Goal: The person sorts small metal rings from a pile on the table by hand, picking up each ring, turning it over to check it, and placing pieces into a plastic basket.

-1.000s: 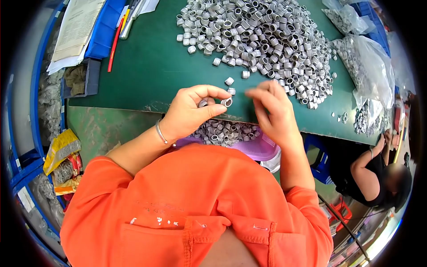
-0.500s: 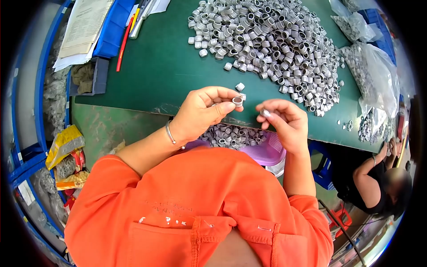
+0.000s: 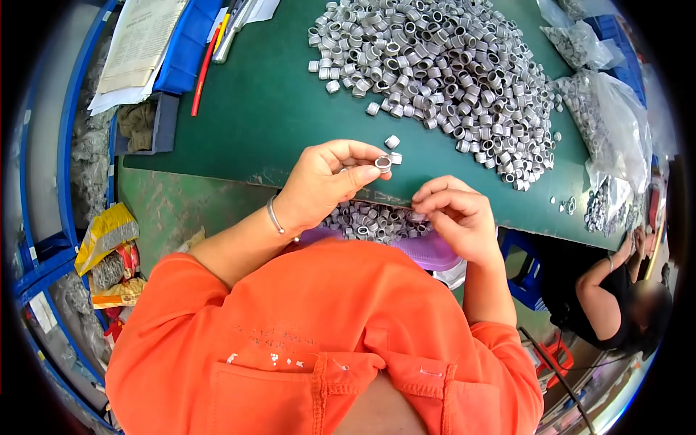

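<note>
My left hand (image 3: 326, 174) pinches a small grey metal ring (image 3: 383, 164) between thumb and fingertips, just above the near edge of the green table. Two similar rings (image 3: 392, 141) lie on the table beyond those fingertips. Lower and to the right, my right hand (image 3: 457, 217) hovers over a purple basket (image 3: 428, 252), its fingers bent and its thumb apart from them. No ring shows in it. Many rings (image 3: 373, 221) fill the basket below the table edge, partly covered by my hands and orange top.
A large heap of metal rings (image 3: 442, 65) spreads across the green table (image 3: 254, 109). Clear plastic bags (image 3: 605, 123) of parts stand at the right. Pens (image 3: 203, 80), papers (image 3: 138, 51) and blue bins (image 3: 188, 47) sit at the left. Another person (image 3: 602, 297) sits at the right.
My right hand has moved down toward the basket, and the ring seen at its fingertips is out of sight. My left hand keeps its ring, shifted slightly left.
</note>
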The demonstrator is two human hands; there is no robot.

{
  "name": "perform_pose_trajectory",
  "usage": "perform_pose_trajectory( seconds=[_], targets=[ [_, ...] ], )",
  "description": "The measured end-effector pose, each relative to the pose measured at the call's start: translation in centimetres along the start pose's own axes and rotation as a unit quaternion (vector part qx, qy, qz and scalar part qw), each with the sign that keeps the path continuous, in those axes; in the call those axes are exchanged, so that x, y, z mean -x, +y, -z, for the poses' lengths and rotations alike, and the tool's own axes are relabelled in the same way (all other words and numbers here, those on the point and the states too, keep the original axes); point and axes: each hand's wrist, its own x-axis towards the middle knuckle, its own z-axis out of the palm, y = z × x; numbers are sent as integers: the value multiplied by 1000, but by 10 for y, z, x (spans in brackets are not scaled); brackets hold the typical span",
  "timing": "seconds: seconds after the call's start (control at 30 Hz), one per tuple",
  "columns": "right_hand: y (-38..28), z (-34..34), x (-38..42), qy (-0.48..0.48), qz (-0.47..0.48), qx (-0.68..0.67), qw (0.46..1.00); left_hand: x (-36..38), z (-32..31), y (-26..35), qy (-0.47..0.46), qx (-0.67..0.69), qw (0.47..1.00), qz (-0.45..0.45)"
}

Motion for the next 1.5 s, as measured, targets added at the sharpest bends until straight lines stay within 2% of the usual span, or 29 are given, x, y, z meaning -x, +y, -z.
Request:
perform_pose_trajectory(
  seconds=[0.03, 0.1, 0.17, 0.27, 0.3, 0.37, 0.43, 0.47, 0.5, 0.53, 0.63, 0.7, 0.77, 0.9, 1.0, 1.03, 1.1, 1.13, 1.17, 1.23, 1.3, 1.33, 1.37, 1.43, 1.47, 1.5],
  targets=[
    [-1, -3, -4, -1, 1, 0, 1000, 0, 0, -1, -4, -10, 1000, -20],
    [-1, -11, -15, 83, 84, 212, 970, 1, -1, -2, -7, -21, 999, -38],
    [7, -24, -28, 145, 108, 253, 950, 0, -4, -3, 9, -46, 998, -36],
    [10, -35, -46, 166, 155, 375, 899, 2, -6, -3, 3, -29, 999, -32],
    [13, -35, -46, 166, 157, 373, 899, 3, -5, -1, 5, -31, 999, -33],
    [19, -32, -47, 171, 151, 324, 918, 5, -4, 3, -13, -4, 1000, -12],
    [9, -28, -40, 141, 30, 130, 981, 5, -3, 2, -23, 13, 999, -23],
    [10, -28, -37, 138, 11, -37, 990, 5, -2, 2, -21, 13, 1000, -12],
    [11, -27, -34, 133, -10, -202, 970, 5, -2, 1, -20, 15, 1000, -1],
    [10, -24, -32, 124, 8, -245, 962, 4, -3, 1, -23, 16, 1000, 0],
    [7, -20, -27, 126, -19, -320, 939, 2, -5, 1, -25, 0, 1000, 14],
    [10, -18, -26, 115, -9, -332, 936, 2, -6, 1, -28, -5, 1000, -6],
    [11, -16, -25, 75, -11, -366, 927, 3, -9, -1, -21, -22, 999, -16],
    [5, -17, -24, 77, -27, -367, 927, 5, -11, 3, -8, -52, 998, -18],
    [-1, -15, -17, 22, 34, -177, 983, 7, -4, -1, -28, -102, 993, -61],
    [-6, -5, -17, -47, 61, 18, 997, 8, 0, 0, -26, -103, 992, -63],
    [-9, -4, -17, -88, 81, 125, 985, 11, 6, 2, -22, -108, 993, -43],
    [-7, -7, -20, -88, 82, 123, 985, 13, 6, 7, -8, -103, 994, -21],
    [-3, -12, -25, -29, 111, 195, 974, 13, 7, 3, -7, -105, 994, -20],
    [0, -24, -43, 82, 184, 309, 930, 8, 7, -4, -2, -90, 991, -99],
    [4, -32, -61, 136, 196, 377, 895, 12, 2, 1, 4, -78, 994, -70],
    [8, -31, -65, 126, 193, 399, 887, 11, 1, 2, 7, -74, 995, -61],
    [11, -30, -66, 124, 198, 398, 887, 11, -1, 2, 11, -68, 996, -50],
    [15, -29, -62, 132, 148, 270, 942, 12, 0, 4, 15, -66, 996, -52],
    [10, -28, -58, 119, 66, 157, 978, 14, -1, 8, 9, -50, 998, -42],
    [9, -27, -54, 97, -65, -67, 991, 14, -1, 11, 2, -33, 999, -31]
  ],
)
